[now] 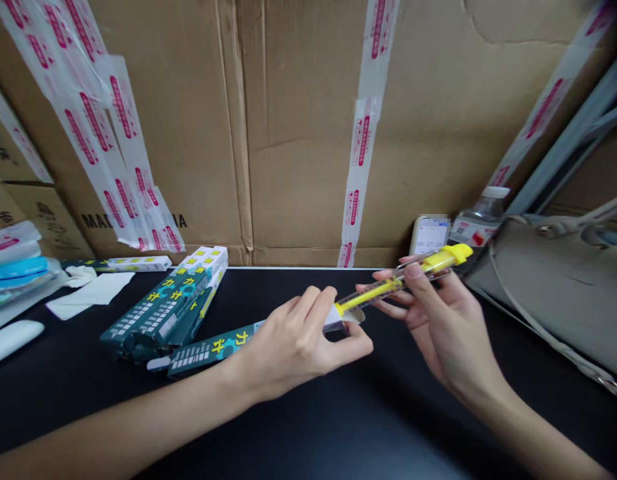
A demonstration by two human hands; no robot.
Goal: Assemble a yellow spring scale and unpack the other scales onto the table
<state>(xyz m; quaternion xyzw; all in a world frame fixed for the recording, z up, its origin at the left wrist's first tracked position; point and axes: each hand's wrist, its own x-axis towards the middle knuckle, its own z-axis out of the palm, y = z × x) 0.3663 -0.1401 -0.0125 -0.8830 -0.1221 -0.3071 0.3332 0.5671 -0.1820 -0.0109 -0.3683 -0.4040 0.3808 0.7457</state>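
My left hand is closed around a narrow dark green and white carton with yellow characters, tilted up to the right. An end flap stands open at its right end. My right hand grips a tubular spring scale, a clear tube with a yellow inner rod and a yellow cap, between thumb and fingers. The spring scale's lower left end is at the carton's open mouth; how much of it is inside is hidden by my left fingers.
Several matching cartons lie stacked at left, beside white paper and a white mouse-shaped object. A phone and a plastic bottle stand at the back right, near a grey bag. A large cardboard box walls off the back.
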